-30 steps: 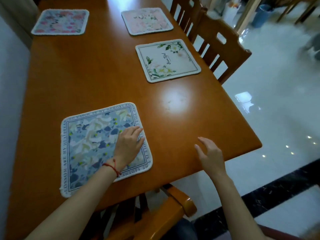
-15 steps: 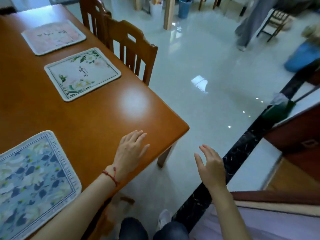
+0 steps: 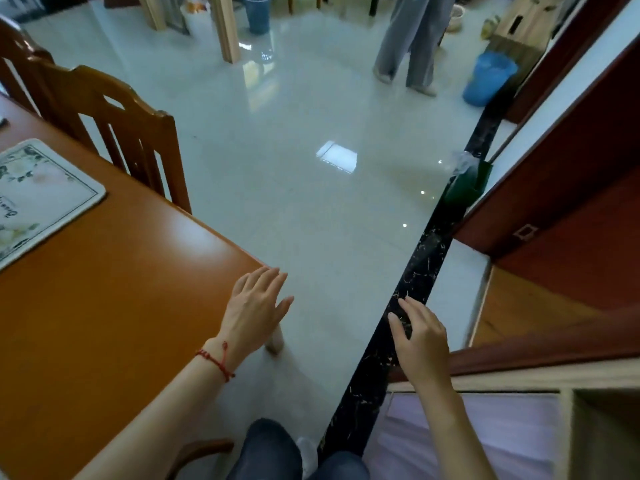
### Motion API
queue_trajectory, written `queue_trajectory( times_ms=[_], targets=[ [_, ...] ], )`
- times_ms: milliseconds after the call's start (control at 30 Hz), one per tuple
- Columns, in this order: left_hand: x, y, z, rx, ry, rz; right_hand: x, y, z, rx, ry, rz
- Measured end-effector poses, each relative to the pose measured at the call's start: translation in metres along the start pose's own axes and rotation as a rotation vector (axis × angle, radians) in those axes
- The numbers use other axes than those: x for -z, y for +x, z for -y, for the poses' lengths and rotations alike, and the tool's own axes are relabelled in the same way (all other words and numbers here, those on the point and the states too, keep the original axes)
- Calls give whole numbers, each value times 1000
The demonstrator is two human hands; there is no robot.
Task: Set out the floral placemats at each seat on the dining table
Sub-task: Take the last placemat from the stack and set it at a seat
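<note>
Floral placemats are down to one in view: a white placemat (image 3: pixel 41 199) with pale flowers, green leaves and a thin dark border line lies flat on the dining table (image 3: pixel 104 306), at the left edge of the picture, partly cut off by the frame. It sits in front of a wooden chair (image 3: pixel 114 133) with a slatted back that stands against the table's long side. The tabletop is glossy orange-brown wood, with a bright patch of reflected light near its corner.

Both hands are empty. The left hand (image 3: pixel 258 308), with a red string bracelet (image 3: pixel 218 360) at the wrist, is open with fingers spread loosely, palm down, over the table's near corner; whether it touches the wood I cannot tell. The right hand (image 3: pixel 420 337) is clear of the table, also open, fingers slightly curled and pointing away, held above a black marbled floor strip (image 3: pixel 419 258) that runs between the shiny white tiles and a red-brown wooden door frame (image 3: pixel 571 188).

Below, the person's dark trouser knees (image 3: pixel 273 448) show. Farther back a second person's legs in grey trousers (image 3: pixel 405 39) stand on the tiles, near a blue bucket (image 3: pixel 488 81), with another blue bin (image 3: pixel 258 12) at the top.
</note>
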State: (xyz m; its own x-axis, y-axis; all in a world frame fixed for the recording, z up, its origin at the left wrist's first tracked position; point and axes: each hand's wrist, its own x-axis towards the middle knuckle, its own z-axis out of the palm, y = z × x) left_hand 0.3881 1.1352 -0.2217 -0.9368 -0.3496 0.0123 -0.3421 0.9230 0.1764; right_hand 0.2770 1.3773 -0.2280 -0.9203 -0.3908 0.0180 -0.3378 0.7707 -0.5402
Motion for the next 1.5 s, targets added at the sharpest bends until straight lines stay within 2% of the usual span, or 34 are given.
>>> queue_trajectory(
  times_ms=[333,900,1167,1500],
  targets=[
    [-9,102,-43,-117,-63,52,15,56,-24,-85,-32,-25],
    [-15,317,-39,-9,-136,105,29,299,-40,-61,-123,-8],
    [-8,402,-9,168,-152,61,17,436,-24,146,-203,-3],
    [23,477,44,496,-129,-52,-17,602,58,560,-169,112]
  ],
)
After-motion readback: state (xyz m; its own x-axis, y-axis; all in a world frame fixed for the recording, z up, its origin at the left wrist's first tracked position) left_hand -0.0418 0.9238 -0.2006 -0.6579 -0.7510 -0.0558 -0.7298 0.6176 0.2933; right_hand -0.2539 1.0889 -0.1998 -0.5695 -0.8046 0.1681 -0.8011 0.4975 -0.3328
